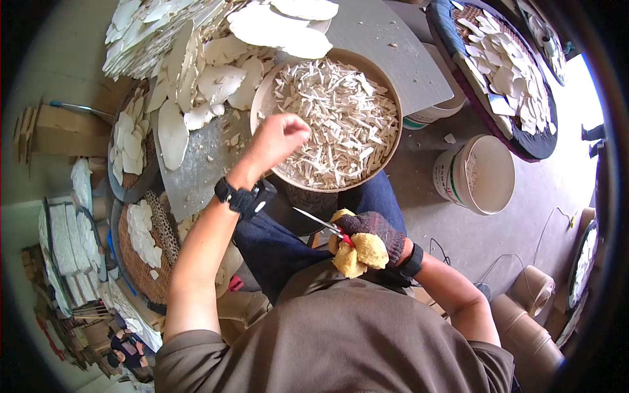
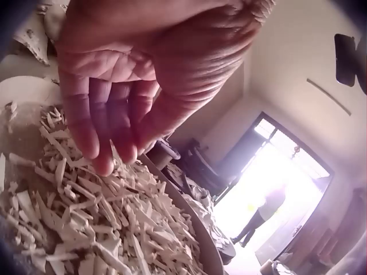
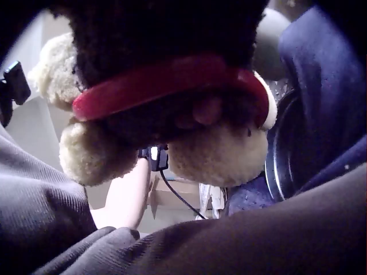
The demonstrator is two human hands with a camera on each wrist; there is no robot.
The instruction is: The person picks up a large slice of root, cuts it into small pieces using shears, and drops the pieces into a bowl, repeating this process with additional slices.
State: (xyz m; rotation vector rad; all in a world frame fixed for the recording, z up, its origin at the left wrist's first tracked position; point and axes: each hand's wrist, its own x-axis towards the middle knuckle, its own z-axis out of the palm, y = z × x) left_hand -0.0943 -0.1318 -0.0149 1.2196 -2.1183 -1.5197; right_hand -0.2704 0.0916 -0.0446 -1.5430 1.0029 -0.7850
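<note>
My bare left hand [image 1: 282,141] hovers over the left side of a round basin [image 1: 395,108] heaped with pale, thin cut strips [image 1: 337,124]. In the left wrist view its fingers bend loosely downward, fingertips close over the strips, and a thin pale sliver [image 2: 114,151] shows beside them. Low over my lap, my right hand [image 1: 386,232], in a dark knitted glove, grips scissors [image 1: 314,218] by their red handles [image 3: 160,86]. The blades point up and left. Yellow spongy padding [image 1: 370,251] bulges around the handles and fingers.
Large pale flat pieces [image 1: 219,82] are piled on the grey table [image 1: 386,59] left of and behind the basin. A white bucket [image 1: 491,177] stands on the floor at right. Round trays [image 1: 544,141] with more flat pieces stand on both sides. Cables [image 1: 508,262] cross the floor.
</note>
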